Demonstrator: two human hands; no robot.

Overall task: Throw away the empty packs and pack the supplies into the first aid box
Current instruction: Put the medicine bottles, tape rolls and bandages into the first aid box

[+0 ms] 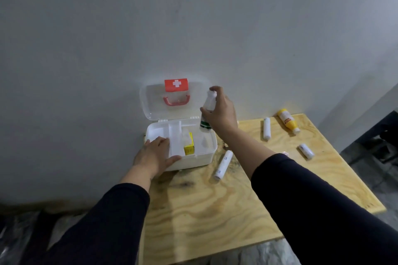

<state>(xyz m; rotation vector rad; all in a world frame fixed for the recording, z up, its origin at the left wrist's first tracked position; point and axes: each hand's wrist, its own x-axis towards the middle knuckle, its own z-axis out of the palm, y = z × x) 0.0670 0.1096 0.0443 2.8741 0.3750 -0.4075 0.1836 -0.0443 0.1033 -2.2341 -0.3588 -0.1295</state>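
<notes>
The white first aid box [199, 157] stands open at the table's far left corner, its clear lid [150, 103] with a red cross and red handle leaning against the wall. A yellow carton [189, 146] lies inside, beside a clear inner tray [175, 140]. My left hand [155, 155] rests flat on the box's front left corner. My right hand [221, 112] grips a clear bottle [207, 109] with a green band, upright above the box's right compartment. Three white tubes [223, 164] [266, 128] [306, 151] and a yellow bottle [288, 121] lie on the table.
The plywood table [215, 211] stands against a grey wall. Dark furniture [383, 135] sits to the right of it. Crumpled plastic sheeting [25, 232] covers the floor at the lower left and below the table's front edge.
</notes>
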